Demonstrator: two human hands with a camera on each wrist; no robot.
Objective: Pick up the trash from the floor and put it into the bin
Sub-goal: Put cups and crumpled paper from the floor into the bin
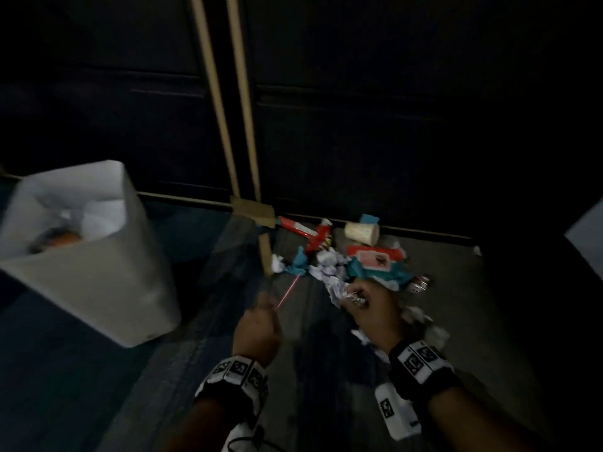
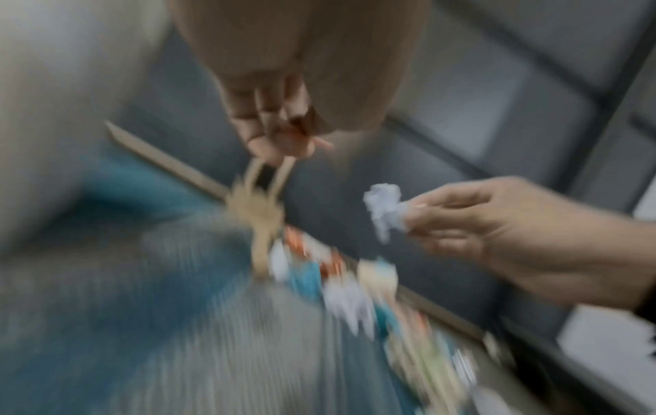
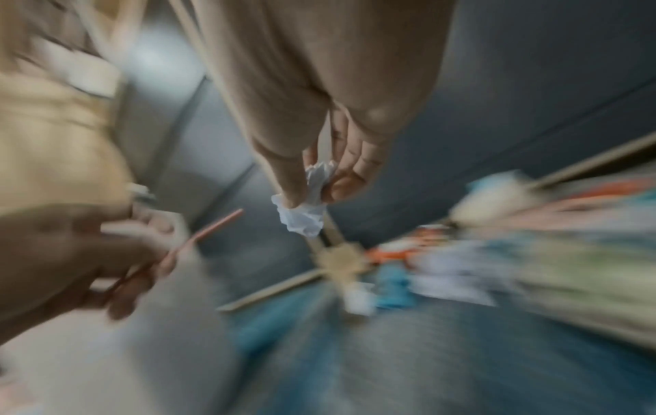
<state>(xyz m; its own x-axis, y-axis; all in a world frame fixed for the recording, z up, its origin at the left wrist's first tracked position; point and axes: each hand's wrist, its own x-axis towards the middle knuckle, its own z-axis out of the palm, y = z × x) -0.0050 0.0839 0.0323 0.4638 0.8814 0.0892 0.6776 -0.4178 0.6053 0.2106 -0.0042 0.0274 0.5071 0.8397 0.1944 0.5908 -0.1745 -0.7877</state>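
Observation:
My left hand [image 1: 261, 316] pinches a thin pink straw [image 1: 287, 291], seen again as the straw [image 3: 209, 233] in the right wrist view. My right hand [image 1: 368, 305] pinches a crumpled white paper ball [image 3: 302, 216], also visible as the paper ball [image 2: 385, 209] from the left wrist. Both hands hover above the floor just in front of a trash pile [image 1: 342, 259]: a paper cup [image 1: 362, 232], red and teal wrappers [image 1: 375, 261] and white crumpled papers [image 1: 326, 265]. The white bin [image 1: 98, 272] stands at the left with trash inside.
A dark cabinet front with tan wooden strips [image 1: 241, 102] rises behind the pile. More crumpled paper [image 1: 427, 324] lies to the right of my right wrist. The floor is grey and blue carpet [image 1: 212, 353]. Both wrist views are motion-blurred.

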